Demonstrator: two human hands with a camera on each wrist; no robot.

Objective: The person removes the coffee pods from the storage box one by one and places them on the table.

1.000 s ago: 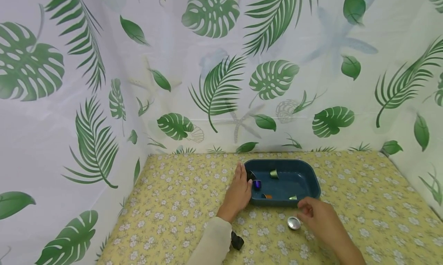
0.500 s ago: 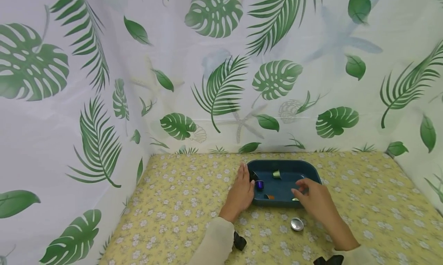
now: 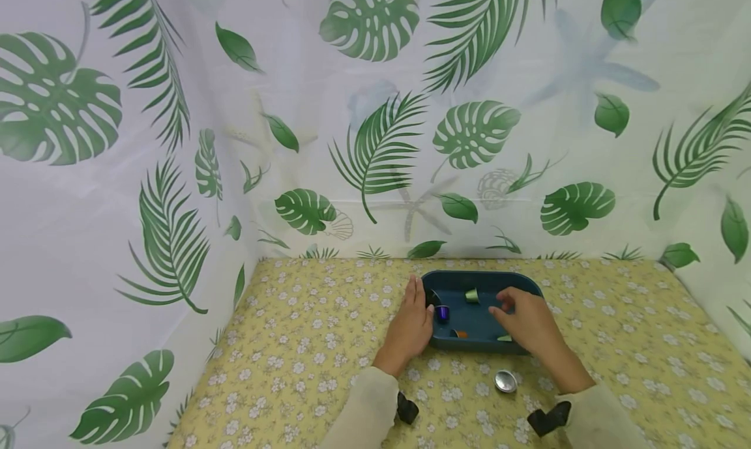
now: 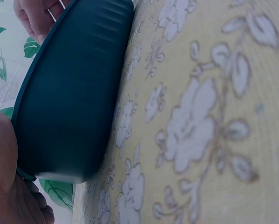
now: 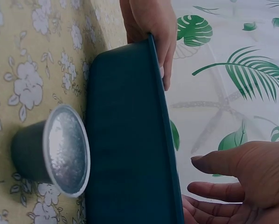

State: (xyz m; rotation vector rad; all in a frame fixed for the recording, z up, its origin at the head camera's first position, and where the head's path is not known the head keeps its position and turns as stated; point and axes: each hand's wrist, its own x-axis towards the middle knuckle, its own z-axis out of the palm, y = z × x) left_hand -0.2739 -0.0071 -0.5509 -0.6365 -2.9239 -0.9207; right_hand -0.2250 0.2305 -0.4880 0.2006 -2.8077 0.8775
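A dark teal tray [image 3: 525, 297] sits on the yellow floral cloth and holds several small capsules: black [image 3: 431, 297], purple [image 3: 442, 313], green [image 3: 471, 296], orange [image 3: 460, 333] and pale green [image 3: 503, 337]. My left hand [image 3: 411, 325] rests against the tray's left end with straight fingers, its thumb on the rim. The right wrist view shows that hand [image 5: 149, 23] at the tray [image 5: 125, 140] edge. My right hand [image 3: 525, 325] hovers over the tray's right half, fingers loose and empty, fingertips near the green capsule. A silver-topped capsule [image 3: 505, 381] stands on the cloth in front of the tray, large in the right wrist view [image 5: 65, 149].
Leaf-print curtains [image 3: 375, 143] wall the table at the back, left and right. Black wrist mounts [image 3: 407, 408] [image 3: 548, 420] show at both sleeves. In the left wrist view the tray's outer wall [image 4: 69, 102] fills the left side, above the floral cloth [image 4: 200, 130].
My right hand has left the silver-topped capsule on the cloth and moved up and left over the tray. The left hand has stayed at the tray's left end.
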